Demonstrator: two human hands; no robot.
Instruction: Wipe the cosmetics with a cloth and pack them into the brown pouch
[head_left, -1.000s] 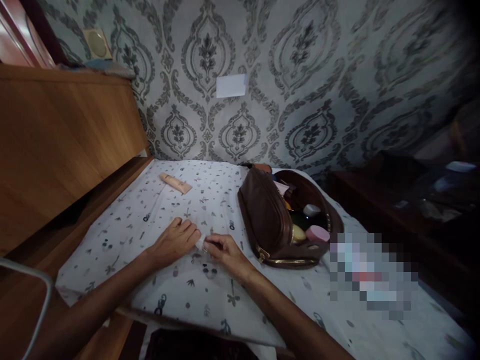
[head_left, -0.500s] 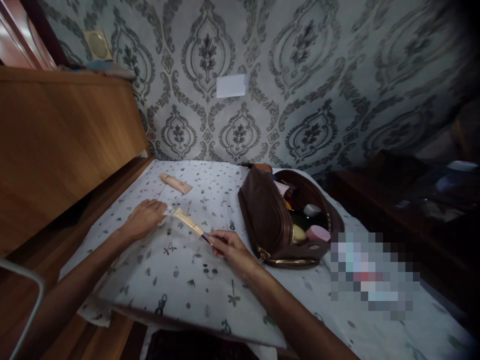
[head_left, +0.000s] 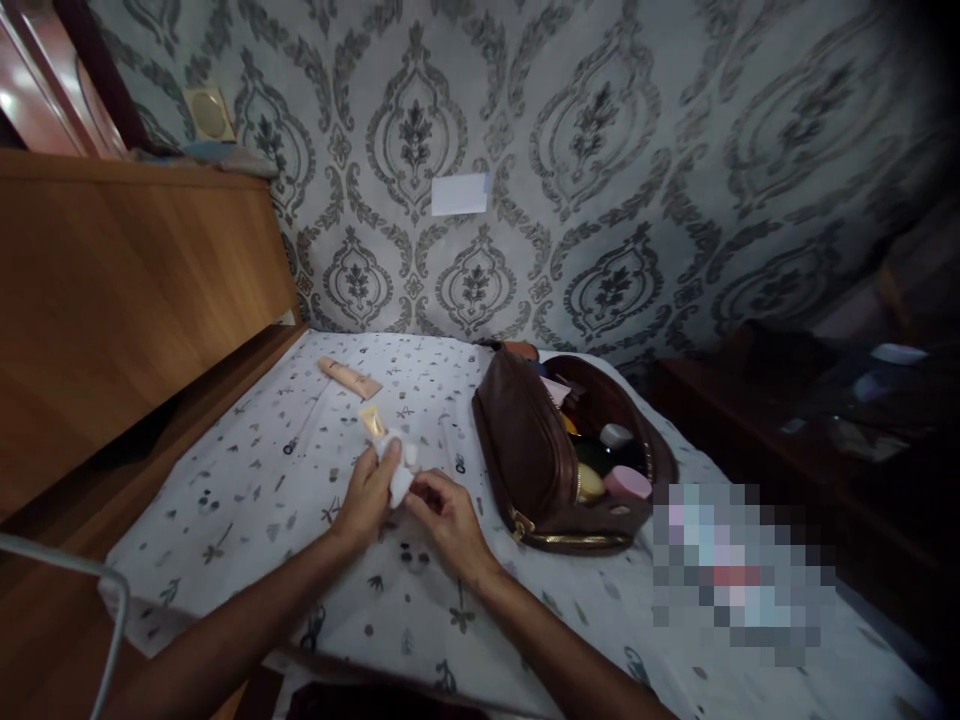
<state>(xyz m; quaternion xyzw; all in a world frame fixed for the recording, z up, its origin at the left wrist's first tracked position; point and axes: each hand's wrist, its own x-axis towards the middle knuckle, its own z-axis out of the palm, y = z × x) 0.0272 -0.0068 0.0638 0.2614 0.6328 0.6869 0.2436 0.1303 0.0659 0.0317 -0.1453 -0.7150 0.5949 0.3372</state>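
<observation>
Head view: my left hand point(head_left: 364, 500) holds a white wipe point(head_left: 400, 486), a gold-coloured tube point(head_left: 372, 420) poking out beyond it, over the patterned cloth point(head_left: 247, 470). My right hand point(head_left: 451, 518) meets the wipe; whether it grips, I can't tell.

Left hand point(head_left: 366, 492) grips a white wad point(head_left: 401, 484), gold tube point(head_left: 372, 421) protruding; right hand point(head_left: 448, 517) at wad's edge; open brown bag point(head_left: 525, 440) nearby.
</observation>
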